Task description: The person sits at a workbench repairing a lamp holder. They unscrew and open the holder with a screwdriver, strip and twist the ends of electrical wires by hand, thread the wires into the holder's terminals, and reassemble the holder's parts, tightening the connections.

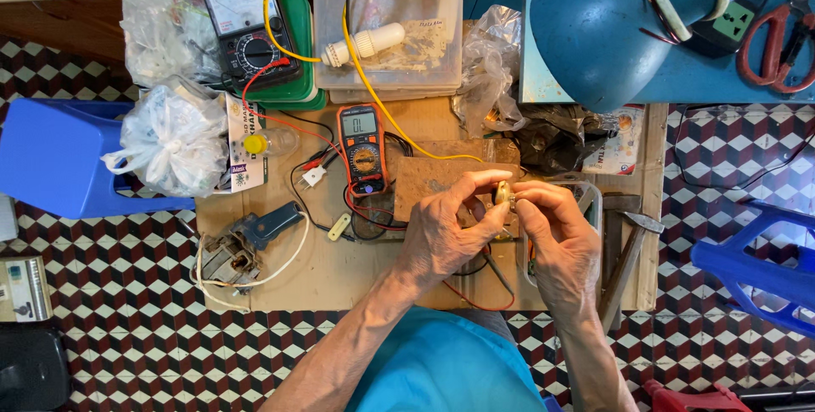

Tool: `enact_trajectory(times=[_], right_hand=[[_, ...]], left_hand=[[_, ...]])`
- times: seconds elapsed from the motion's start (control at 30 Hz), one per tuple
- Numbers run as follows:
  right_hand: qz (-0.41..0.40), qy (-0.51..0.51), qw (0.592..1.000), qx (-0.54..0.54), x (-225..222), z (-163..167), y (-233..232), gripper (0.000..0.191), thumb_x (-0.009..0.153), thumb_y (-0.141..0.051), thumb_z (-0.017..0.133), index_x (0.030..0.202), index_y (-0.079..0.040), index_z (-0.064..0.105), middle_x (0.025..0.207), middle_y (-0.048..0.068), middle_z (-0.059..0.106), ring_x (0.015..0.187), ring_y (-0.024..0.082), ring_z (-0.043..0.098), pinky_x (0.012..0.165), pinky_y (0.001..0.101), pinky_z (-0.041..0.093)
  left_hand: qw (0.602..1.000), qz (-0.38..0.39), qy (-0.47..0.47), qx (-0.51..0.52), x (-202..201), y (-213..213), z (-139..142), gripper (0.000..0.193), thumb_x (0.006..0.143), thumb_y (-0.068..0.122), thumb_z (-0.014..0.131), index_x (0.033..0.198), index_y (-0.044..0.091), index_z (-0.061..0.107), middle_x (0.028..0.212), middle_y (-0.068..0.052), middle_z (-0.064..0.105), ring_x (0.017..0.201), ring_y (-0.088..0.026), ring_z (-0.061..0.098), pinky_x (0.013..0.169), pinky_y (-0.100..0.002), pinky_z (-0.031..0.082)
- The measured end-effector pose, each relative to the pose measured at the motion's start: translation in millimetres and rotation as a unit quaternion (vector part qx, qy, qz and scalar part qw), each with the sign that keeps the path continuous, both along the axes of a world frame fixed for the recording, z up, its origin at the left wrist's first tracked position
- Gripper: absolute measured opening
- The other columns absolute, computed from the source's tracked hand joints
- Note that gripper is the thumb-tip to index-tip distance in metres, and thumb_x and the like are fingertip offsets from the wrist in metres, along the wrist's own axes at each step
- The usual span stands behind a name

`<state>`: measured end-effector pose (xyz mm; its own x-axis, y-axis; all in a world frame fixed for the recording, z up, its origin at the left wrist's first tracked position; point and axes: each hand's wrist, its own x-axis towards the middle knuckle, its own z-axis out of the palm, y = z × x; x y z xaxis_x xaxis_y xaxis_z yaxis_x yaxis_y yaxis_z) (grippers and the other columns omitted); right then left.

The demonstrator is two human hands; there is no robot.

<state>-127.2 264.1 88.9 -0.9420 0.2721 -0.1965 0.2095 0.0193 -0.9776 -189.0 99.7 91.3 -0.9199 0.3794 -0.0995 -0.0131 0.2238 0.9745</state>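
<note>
At the far left a blue plastic stool [51,157] stands on the checkered floor, and just beside it two knotted clear plastic bags [174,136] sit on the low wooden workbench [340,268] — both stuffed with small pale parts too crumpled to tell apart. Right of them a black analogue multimeter [246,26] leans on a green tray [299,39]. Next comes a clear plastic box [390,34], lidded, with a white bulb base [361,43] lying on top; yellowish scraps show through its wall. Below it an orange-edged digital multimeter [362,149] lies flat, red and black leads curling around it, and an old motor part [233,259] with white wire rests near the bench's front left.

The left hand [441,234] and right hand [556,238] meet over the bench's middle, above a brown board [433,179]. Between their fingertips sits a small brass-coloured piece [503,194] — shiny, rounded, mostly hidden by the fingers. Both hands are closed in a pinch on it, thumbs and forefingers touching it from either side.

Further right a hammer [628,251] lies on the bench, a blue desk lamp [611,22] hangs over the top edge, and red-handled scissors [777,39] lie at the far right.
</note>
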Motion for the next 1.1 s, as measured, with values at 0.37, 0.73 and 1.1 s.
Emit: enact_trajectory(times=[0.37,0.73,1.1], right_hand=[[-0.024,-0.049,0.997,-0.061,3,-11,-19,0.027,0.101,-0.011,0.06,0.127,-0.003,0.065,0.125,0.005,0.065,0.118,0.012,0.061,0.103,0.0271,0.049],[0.039,0.02,0.991,0.124,-1,-4,-9,0.021,0.097,-0.009,0.071,0.117,-0.003,0.07,0.113,0.006,0.069,0.104,0.013,0.067,0.091,0.0255,0.054],[0.107,0.041,0.968,0.224,-7,20,-4,0.019,0.095,-0.007,0.071,0.113,-0.002,0.069,0.104,0.007,0.072,0.094,0.015,0.072,0.08,0.027,0.059]], left_hand=[[0.997,0.029,-0.026,-0.065,3,-13,-5,0.039,0.092,0.02,0.074,0.13,0.016,0.066,0.087,-0.002,0.075,0.074,-0.009,0.072,0.057,-0.027,0.054],[0.999,-0.013,0.024,-0.023,6,-14,-8,0.042,0.099,0.021,0.072,0.14,0.018,0.063,0.109,-0.007,0.078,0.092,-0.013,0.077,0.077,-0.028,0.061],[0.998,-0.042,-0.051,0.004,7,-16,-12,0.044,0.099,0.022,0.07,0.142,0.017,0.062,0.11,-0.005,0.079,0.09,-0.007,0.073,0.077,-0.026,0.062]])
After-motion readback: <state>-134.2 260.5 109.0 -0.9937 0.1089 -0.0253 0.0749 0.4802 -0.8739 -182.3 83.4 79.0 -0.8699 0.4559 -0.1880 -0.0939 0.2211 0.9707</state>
